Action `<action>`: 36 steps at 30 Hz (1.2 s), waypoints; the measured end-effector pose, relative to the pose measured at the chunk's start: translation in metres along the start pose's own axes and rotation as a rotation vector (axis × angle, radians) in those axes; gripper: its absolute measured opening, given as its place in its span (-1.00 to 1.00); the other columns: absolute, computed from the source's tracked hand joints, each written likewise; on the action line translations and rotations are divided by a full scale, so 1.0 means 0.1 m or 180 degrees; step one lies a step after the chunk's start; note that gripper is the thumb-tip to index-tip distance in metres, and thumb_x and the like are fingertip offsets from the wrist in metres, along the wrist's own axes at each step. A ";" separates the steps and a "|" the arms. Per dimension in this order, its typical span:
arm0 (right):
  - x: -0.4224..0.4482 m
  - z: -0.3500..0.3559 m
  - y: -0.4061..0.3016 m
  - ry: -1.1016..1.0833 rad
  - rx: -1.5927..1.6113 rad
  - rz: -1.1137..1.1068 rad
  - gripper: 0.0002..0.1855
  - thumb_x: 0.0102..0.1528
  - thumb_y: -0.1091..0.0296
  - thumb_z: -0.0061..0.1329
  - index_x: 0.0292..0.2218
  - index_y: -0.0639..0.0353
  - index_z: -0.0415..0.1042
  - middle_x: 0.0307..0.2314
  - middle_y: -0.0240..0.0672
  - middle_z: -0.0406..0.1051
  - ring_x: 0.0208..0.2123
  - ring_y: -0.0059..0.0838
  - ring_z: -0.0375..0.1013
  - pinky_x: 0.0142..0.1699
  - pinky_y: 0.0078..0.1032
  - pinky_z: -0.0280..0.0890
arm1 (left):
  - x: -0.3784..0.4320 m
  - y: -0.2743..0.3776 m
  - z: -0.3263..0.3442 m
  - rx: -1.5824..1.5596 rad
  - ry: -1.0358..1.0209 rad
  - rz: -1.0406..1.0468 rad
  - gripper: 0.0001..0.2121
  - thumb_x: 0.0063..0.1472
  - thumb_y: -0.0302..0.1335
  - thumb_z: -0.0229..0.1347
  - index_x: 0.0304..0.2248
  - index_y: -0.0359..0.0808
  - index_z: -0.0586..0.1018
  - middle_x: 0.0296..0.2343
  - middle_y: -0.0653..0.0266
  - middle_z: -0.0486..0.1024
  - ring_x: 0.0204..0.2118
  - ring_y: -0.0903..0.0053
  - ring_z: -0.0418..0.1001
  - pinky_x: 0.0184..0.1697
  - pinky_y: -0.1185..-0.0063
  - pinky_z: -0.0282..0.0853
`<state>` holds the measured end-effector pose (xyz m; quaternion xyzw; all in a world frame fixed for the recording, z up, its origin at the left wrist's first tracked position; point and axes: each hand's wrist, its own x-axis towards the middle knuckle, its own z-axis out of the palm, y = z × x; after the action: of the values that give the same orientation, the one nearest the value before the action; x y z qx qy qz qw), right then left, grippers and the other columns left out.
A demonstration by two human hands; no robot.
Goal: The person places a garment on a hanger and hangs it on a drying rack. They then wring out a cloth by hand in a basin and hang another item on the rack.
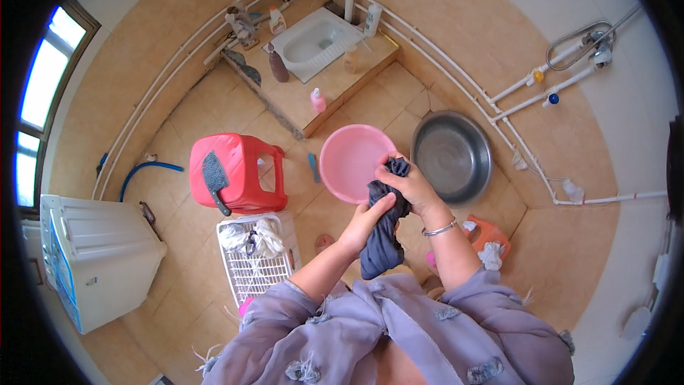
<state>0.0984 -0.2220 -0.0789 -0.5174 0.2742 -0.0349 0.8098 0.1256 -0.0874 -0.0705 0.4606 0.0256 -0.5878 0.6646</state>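
Observation:
A dark blue-grey cloth [380, 248], bunched and twisted lengthwise, hangs between my hands. My left hand [368, 222] grips its middle, thumb laid across the fabric. Higher up, my right hand [409, 184] closes around the gathered upper end; a silver bangle [440, 229] circles that wrist. Partly behind the hands stands a pink plastic basin [350, 158] on the tiled floor. To its right lies a wide metal basin [454, 158], with a dull grey inside. A small blue brush or scraper [313, 167] rests just left of the pink basin.
A red plastic stool [256, 152] at left carries a cleaver [215, 176]. Nearer me stands a white rack [251, 272] with white cloths or bags. Beyond is a raised step with a squat toilet [315, 45] and several bottles. An orange plastic container [494, 232] sits at right.

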 end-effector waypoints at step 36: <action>0.37 -0.02 -0.07 0.0551 -0.1287 -0.0382 -0.58 0.01 0.17 -0.20 -0.75 0.27 0.29 -0.83 -0.38 0.26 -0.76 -0.62 0.24 -0.59 -0.64 0.15 | 0.49 0.09 -0.04 0.1343 0.0114 0.0517 -0.64 -0.12 -0.43 0.11 -0.35 -0.47 0.31 -0.56 0.26 0.38 -0.51 0.62 0.36 -0.45 0.66 0.30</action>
<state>0.1301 -0.2395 -0.0891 -0.6797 0.3129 -0.0716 0.6596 0.1501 -0.1230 -0.0958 0.6003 -0.1233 -0.5164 0.5981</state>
